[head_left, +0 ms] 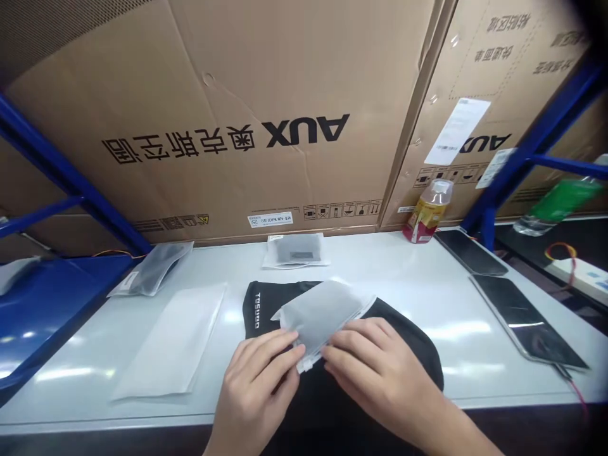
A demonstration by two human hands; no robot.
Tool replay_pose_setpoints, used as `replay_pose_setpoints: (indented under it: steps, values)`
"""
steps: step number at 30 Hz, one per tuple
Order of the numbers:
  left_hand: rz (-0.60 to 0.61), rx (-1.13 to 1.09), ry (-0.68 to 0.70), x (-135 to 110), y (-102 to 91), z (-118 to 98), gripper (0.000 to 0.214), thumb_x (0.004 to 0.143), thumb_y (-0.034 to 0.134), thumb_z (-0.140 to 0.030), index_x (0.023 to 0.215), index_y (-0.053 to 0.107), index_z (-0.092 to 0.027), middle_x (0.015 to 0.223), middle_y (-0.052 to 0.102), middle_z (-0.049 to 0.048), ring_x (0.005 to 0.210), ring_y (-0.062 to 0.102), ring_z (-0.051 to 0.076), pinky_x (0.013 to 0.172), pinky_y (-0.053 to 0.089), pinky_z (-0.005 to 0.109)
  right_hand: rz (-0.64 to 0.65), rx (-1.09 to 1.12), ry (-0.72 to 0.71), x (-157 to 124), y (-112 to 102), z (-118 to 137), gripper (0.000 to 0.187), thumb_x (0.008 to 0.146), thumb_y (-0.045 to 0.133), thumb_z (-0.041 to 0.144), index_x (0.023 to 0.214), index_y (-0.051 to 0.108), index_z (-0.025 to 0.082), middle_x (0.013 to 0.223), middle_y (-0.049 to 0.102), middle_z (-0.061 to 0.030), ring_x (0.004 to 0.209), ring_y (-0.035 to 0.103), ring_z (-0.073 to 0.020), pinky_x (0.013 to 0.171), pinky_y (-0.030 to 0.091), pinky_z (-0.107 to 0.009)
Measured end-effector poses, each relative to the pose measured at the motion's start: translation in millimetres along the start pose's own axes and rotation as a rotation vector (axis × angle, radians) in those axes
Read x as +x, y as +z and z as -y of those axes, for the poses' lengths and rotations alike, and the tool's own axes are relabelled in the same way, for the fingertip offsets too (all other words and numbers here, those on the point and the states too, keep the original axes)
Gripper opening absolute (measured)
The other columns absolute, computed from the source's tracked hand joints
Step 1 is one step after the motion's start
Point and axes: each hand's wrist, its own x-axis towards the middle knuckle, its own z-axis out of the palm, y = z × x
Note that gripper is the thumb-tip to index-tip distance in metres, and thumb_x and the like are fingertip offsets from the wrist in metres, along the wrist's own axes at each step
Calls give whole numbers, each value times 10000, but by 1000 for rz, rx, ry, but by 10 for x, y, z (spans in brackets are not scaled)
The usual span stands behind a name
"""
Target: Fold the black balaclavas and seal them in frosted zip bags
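With the frosted pouch (332, 310) taken as the dial's centre, a glossy white tabletop (422, 278) is spread around it, streaked by reflected light. The pouch is held tilted above a black cloth article (268, 301) marked with white lettering, its slider corner turned toward six o'clock. Its edge is pinched by the left hand (259, 380) from between seven and eight, and its lower right edge is grasped by the fingers of the right hand (373, 361) from between four and five.

At nine o'clock a flat pouch (173, 342) is laid down; just beyond, toward ten, a dark-filled pouch (154, 269) is seen, and another packed pouch (294, 249) is placed at eleven. Between one and two stands a red-and-yellow bottle (429, 214). A dark phone (470, 252) is set at two, and a cabled phone (527, 320) at three.

At twelve the view is walled off by large cardboard boxes (228, 69), their print upside down, flanked by a blue left post (95, 206) at ten and a blue right post (520, 161) at two. Past the latter, a green-labelled bottle (560, 202) is tilted.
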Motion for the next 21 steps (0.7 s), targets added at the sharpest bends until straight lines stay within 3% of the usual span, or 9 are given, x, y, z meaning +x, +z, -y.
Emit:
replay_pose_setpoints:
  steps: [5,10,15,21]
  values:
    - [-3,9,-1,-21,-13,7,282,989,626,-57,1207,694,-222,1204,780,67,1122,734,220,925,587,362,-99,9,-80,184,154,153,135,1021,591,106,995,708,167,830,725,-15,783,597,-174,702,421,-349]
    - [-29,53,131,42,-88,63,294,966,627,10,1168,703,-189,1124,812,65,1154,746,246,860,578,350,-34,-37,-143,202,177,73,139,989,594,98,932,675,195,878,703,-23,871,597,-206,776,430,-382]
    - [-72,46,152,33,-124,150,337,918,643,75,1132,707,-179,1071,821,56,1117,766,233,835,586,327,-35,-109,-69,171,78,-139,201,988,548,45,959,670,202,968,705,-43,924,584,-215,819,427,-387]
    - [-133,-31,63,-50,-244,270,349,926,627,64,1108,726,-217,1049,821,24,1077,775,208,861,607,299,0,-195,41,-32,-67,-645,249,981,504,16,1027,658,206,1000,686,-68,919,567,-231,804,435,-385]
